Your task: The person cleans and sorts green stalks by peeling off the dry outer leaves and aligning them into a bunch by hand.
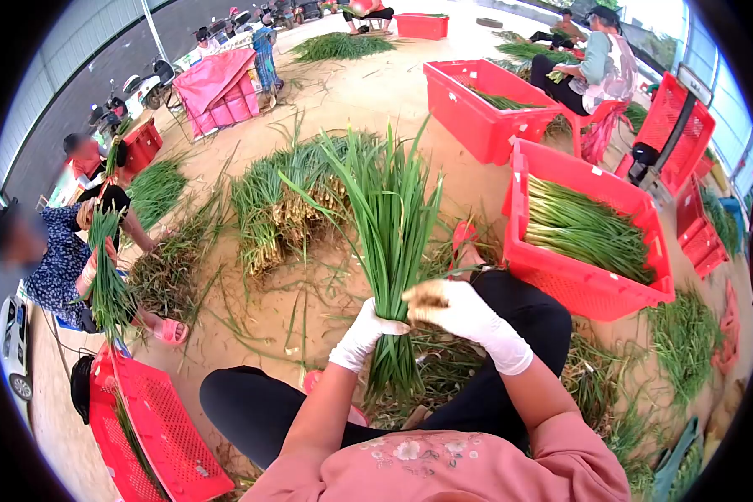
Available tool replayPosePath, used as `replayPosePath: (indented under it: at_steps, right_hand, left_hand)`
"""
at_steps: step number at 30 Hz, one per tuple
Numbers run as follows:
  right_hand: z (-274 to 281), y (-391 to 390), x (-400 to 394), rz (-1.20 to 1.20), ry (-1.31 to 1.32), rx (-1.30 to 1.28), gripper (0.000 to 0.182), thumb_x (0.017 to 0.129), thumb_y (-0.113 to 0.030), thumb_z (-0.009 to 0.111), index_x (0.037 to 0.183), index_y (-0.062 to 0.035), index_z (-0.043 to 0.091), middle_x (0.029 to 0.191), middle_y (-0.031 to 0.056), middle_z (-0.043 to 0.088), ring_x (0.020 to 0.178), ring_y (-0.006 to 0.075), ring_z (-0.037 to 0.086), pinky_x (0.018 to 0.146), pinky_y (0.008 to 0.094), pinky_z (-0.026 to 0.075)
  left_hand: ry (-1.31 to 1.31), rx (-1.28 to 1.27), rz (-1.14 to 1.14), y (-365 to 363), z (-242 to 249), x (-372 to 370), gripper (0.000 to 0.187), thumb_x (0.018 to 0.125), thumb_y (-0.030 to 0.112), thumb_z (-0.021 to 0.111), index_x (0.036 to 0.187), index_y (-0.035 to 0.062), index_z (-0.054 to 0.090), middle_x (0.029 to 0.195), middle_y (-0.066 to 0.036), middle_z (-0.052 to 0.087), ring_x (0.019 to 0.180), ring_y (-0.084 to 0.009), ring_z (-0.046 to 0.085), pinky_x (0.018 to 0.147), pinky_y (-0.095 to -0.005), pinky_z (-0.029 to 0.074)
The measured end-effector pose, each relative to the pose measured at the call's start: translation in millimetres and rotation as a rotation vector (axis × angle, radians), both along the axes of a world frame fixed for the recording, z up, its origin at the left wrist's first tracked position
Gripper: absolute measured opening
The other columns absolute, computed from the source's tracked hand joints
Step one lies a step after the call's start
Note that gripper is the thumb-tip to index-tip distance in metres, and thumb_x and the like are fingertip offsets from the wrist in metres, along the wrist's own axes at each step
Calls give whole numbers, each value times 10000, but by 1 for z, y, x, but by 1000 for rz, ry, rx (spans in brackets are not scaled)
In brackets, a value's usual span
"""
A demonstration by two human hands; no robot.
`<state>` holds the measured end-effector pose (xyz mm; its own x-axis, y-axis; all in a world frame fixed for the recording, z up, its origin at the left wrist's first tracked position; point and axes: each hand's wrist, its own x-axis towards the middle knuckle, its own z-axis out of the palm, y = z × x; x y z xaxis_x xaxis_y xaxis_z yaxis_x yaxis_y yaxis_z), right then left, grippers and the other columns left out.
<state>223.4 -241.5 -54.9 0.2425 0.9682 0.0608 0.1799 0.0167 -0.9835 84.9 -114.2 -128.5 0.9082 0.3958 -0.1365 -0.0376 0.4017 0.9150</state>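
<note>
Big red crate (590, 289) on the right, packed with cut greens. Loose pile (280, 205) on the ground ahead. Centre frame, the bunch (391, 243) stands upright over the knees, left hand (361, 333) clamped round its base, right hand (456, 311) curled against the stems beside it, both gloved.

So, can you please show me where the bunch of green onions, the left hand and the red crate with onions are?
bunch of green onions (391, 209), head view, on the leaves.
left hand (365, 331), head view, on the glove back.
red crate (590, 289), head view, on its front wall.
</note>
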Motion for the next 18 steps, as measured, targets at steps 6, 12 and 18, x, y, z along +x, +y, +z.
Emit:
replayPosePath:
  at_steps: [6, 12, 18]
  right_hand:
    - [25, 26, 15, -460, -333, 191, 476, 685, -104, 735, 1128, -104, 562, 806, 44, 547, 652, 100, 536, 601, 232, 458]
    - [-24, 30, 18, -362, -171, 235, 131, 765, -65, 635, 895, -45, 634, 749, 56, 568, 712, 135, 573, 636, 269, 467]
    - [-12, -14, 71, -607, -949, 303, 48, 744, -81, 583, 759, -67, 627, 713, 85, 573, 673, 250, 590, 600, 323, 485]
  left_hand:
    - [16, 73, -62, -6, -6, 9, 401, 547, -37, 715, 929, 3, 599, 770, -61, 641, 700, -154, 611, 692, -290, 494]
    - [42, 88, -102, -3, -17, 9, 361, 534, -30, 704, 879, 7, 607, 777, -62, 639, 695, -151, 605, 694, -290, 488]
    - [60, 33, -43, -2, -12, 4, 352, 514, 11, 697, 855, -2, 611, 749, -70, 636, 676, -161, 606, 669, -288, 484]
